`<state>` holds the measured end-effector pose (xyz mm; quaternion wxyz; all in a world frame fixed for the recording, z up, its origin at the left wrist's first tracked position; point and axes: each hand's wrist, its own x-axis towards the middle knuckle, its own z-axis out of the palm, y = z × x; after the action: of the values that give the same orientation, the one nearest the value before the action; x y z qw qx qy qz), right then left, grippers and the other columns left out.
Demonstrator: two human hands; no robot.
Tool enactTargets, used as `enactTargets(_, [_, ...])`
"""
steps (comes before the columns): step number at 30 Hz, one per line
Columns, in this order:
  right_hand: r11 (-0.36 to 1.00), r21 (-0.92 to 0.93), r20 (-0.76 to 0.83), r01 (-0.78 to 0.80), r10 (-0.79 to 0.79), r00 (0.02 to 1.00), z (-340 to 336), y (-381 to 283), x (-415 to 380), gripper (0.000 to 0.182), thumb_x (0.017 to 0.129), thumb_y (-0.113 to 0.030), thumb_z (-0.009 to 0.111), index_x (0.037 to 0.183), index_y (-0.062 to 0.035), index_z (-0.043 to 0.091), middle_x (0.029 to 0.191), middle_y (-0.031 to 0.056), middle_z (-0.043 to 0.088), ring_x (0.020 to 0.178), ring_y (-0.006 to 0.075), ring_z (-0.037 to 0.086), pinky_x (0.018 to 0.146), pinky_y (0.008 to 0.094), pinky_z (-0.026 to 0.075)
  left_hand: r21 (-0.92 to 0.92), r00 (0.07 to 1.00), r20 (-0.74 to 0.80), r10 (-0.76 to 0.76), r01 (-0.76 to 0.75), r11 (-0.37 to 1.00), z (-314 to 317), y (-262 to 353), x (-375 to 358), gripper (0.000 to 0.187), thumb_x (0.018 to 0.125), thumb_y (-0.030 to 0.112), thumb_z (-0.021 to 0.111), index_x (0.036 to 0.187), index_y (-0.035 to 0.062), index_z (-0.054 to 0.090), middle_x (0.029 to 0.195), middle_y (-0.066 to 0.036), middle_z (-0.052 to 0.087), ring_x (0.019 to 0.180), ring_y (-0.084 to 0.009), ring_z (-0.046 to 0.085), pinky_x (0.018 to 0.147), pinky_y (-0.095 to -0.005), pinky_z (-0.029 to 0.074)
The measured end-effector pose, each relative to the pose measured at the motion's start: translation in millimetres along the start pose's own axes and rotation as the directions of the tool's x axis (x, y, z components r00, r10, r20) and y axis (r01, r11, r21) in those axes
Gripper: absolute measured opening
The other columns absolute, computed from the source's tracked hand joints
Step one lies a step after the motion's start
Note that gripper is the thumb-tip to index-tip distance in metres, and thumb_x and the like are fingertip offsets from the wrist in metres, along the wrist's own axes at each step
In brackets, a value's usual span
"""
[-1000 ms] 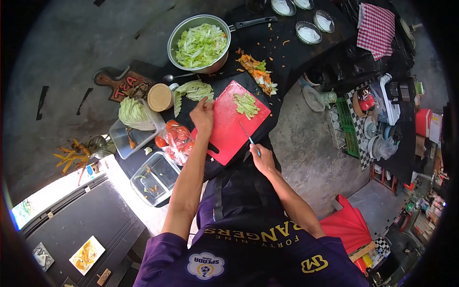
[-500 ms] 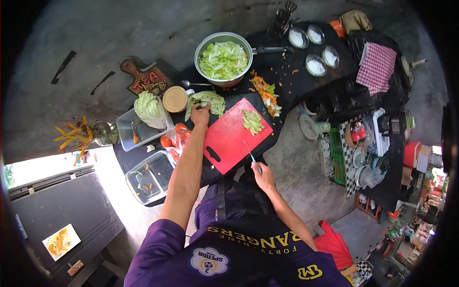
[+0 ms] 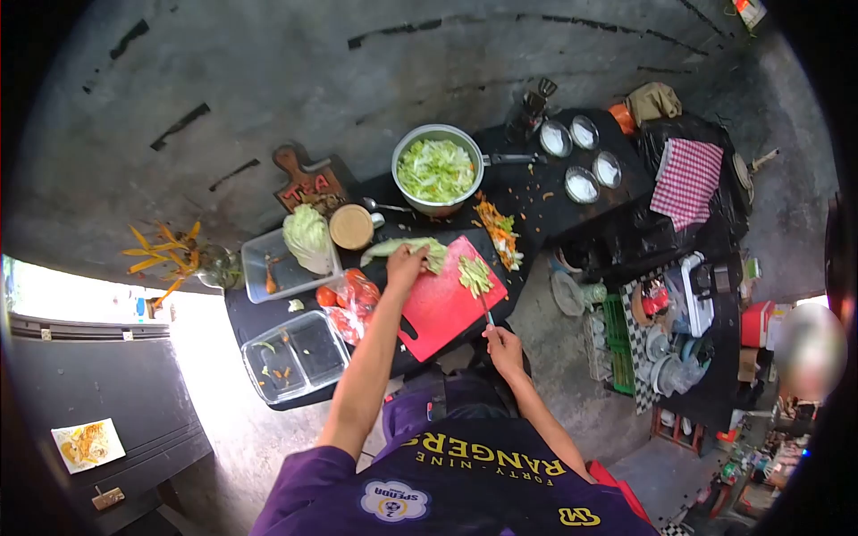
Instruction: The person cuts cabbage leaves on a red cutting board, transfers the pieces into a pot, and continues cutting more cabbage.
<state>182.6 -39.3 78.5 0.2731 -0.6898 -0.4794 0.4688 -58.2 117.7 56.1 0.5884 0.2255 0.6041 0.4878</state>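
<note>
My left hand (image 3: 408, 267) grips a pale green cabbage leaf (image 3: 380, 251) at the upper left of the red cutting board (image 3: 438, 313). My right hand (image 3: 503, 347) is closed round the handle of a knife (image 3: 488, 314), whose blade points at the chopped cabbage (image 3: 475, 276) on the board's right part. Beyond the board stands a pot (image 3: 436, 207) of shredded cabbage. A cabbage head (image 3: 307, 234) rests on a clear container (image 3: 259, 292), beside a lidded mug (image 3: 351, 227). Tomatoes in a plastic bag (image 3: 357, 299) lie left of my left forearm.
A divided clear tray (image 3: 299, 394) sits at the near left table edge. Vegetable scraps (image 3: 497, 234) lie right of the pot. Farther right are several glass bowls (image 3: 581, 185) of white contents and a checked cloth (image 3: 688, 183). A wooden board (image 3: 308, 186) leans at the wall.
The view has shifted, so the table sits lower. My left hand has brought the leaf onto the board's edge. My right hand has moved the knife nearer the chopped cabbage.
</note>
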Motion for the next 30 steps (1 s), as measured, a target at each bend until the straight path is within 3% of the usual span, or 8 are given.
enactTargets(4, [0.995,0.029,0.068,0.100,-0.102,0.992,8,-20,41,0.035,0.097,-0.035,0.056,0.087,-0.0032,0.066,0.056,-0.0007,0.052,0.043,0.0082,0.047,0.040,0.0282,0.036,0.012,0.998,-0.029,0.061,-0.061,0.998,1,21,-28,0.015,0.088,0.014,0.068,0.090,0.0025,0.058,0.072,-0.004,0.062,0.059,-0.0099,0.057,0.052,-0.0213,0.043])
enactTargets(7, [0.969,-0.038,0.137,0.244,-0.237,0.962,3,-84,55,0.033,0.091,-0.032,0.062,0.084,-0.0002,0.063,0.063,0.0120,0.058,0.060,0.0203,0.058,0.059,0.0372,0.045,0.026,0.977,-0.112,0.179,-0.177,0.984,2,36,-54,0.014,0.088,0.012,0.068,0.089,0.0020,0.058,0.072,-0.004,0.062,0.062,-0.0092,0.057,0.056,-0.0226,0.044])
enactTargets(11, [0.891,-0.023,0.239,0.454,-0.436,0.868,7,-118,80,0.028,0.083,-0.028,0.071,0.088,-0.0009,0.063,0.070,0.0137,0.064,0.067,0.0243,0.064,0.065,0.0372,0.049,-0.100,0.956,-0.213,0.201,-0.226,0.969,12,49,-87,0.016,0.087,0.011,0.069,0.085,0.0008,0.058,0.069,-0.002,0.060,0.062,-0.0062,0.054,0.055,-0.0227,0.042])
enactTargets(18, [0.933,0.259,0.475,0.248,-0.347,0.809,14,-129,111,0.026,0.085,-0.026,0.071,0.090,-0.0014,0.063,0.080,0.0073,0.066,0.074,0.0151,0.062,0.070,0.0306,0.050,-0.074,0.848,-0.425,0.317,-0.381,0.922,69,20,-113,0.021,0.088,0.017,0.071,0.094,-0.0017,0.063,0.078,-0.003,0.066,0.068,-0.0062,0.056,0.062,-0.0216,0.042])
enactTargets(21, [0.900,0.310,0.521,0.306,-0.430,0.737,8,-135,113,0.020,0.087,-0.022,0.070,0.087,-0.0073,0.057,0.060,-0.0022,0.051,0.044,0.0045,0.044,0.038,0.0224,0.032,-0.066,0.765,-0.533,0.362,-0.464,0.883,86,11,-123,0.029,0.089,0.025,0.070,0.096,-0.0020,0.064,0.076,-0.003,0.065,0.070,-0.0062,0.056,0.063,-0.0223,0.043])
enactTargets(27, [0.948,0.316,0.681,0.044,-0.259,0.685,-14,-145,106,0.016,0.089,-0.019,0.067,0.087,-0.0093,0.055,0.058,-0.0032,0.048,0.041,0.0059,0.042,0.036,0.0235,0.030,0.148,0.676,-0.643,0.360,-0.351,0.925,108,6,-156,0.031,0.087,0.027,0.071,0.096,-0.0019,0.066,0.078,-0.005,0.065,0.072,-0.0079,0.056,0.066,-0.0245,0.044])
enactTargets(28, [0.953,0.304,0.714,-0.012,-0.220,0.665,-18,-150,103,0.015,0.089,-0.018,0.067,0.088,-0.0094,0.055,0.058,-0.0032,0.048,0.042,0.0059,0.042,0.036,0.0234,0.030,0.051,0.738,-0.635,0.228,-0.255,0.966,115,20,-173,0.028,0.088,0.025,0.071,0.095,-0.0017,0.066,0.086,-0.006,0.066,0.079,-0.0102,0.058,0.072,-0.0266,0.047])
enactTargets(30, [0.956,0.291,0.746,-0.046,-0.197,0.637,-18,-152,104,0.014,0.089,-0.017,0.067,0.087,-0.0096,0.055,0.060,-0.0031,0.049,0.042,0.0058,0.042,0.037,0.0230,0.031,0.132,0.672,-0.632,0.387,-0.398,0.908,118,4,-167,0.026,0.088,0.023,0.071,0.095,-0.0020,0.066,0.091,-0.006,0.066,0.086,-0.0113,0.059,0.077,-0.0269,0.047])
